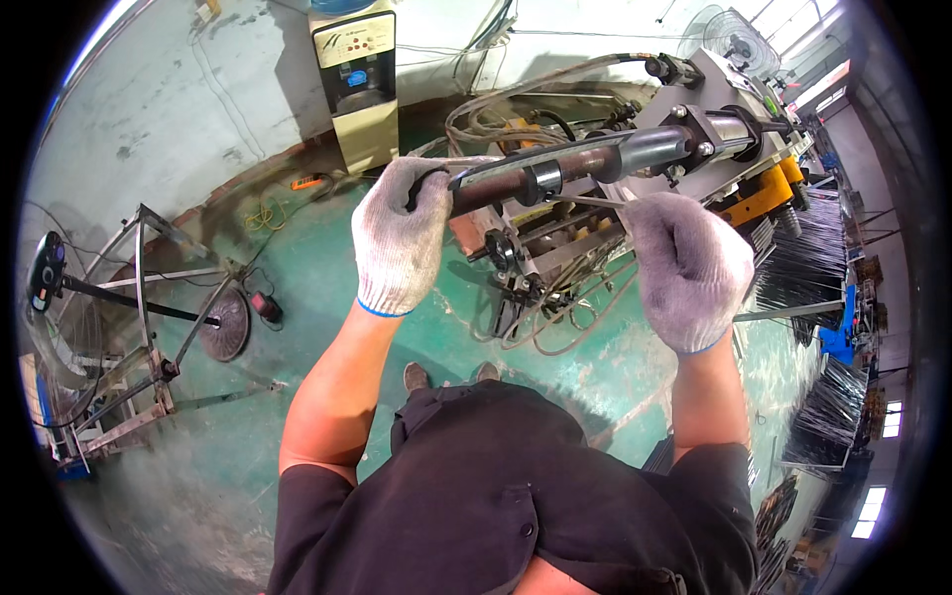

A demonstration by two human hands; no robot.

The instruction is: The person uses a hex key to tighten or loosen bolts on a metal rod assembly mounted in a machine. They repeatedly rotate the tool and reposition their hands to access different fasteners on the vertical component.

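Observation:
My left hand [402, 236], in a whitish knit glove with a blue cuff, is closed at the near-left end of a rusty machine shaft [496, 191]. What its fingers hold is hidden by the glove. My right hand [691, 270], gloved alike, is a fist around a thin metal rod [592, 201]. The rod's other end reaches a dark collar [543, 182] on the shaft. Along the top of the shaft runs a long flat strip [570, 151]. Farther right, the shaft meets a thicker grey sleeve [654, 149] and a bolted cylinder [731, 134].
Hoses [476, 114] loop behind the shaft, and the machine frame [585, 243] stands below it. A water dispenser [365, 139] is against the wall. A metal frame [149, 297] and a round-based stand [226, 325] are at left. Bundles of dark strips [808, 248] lie at right.

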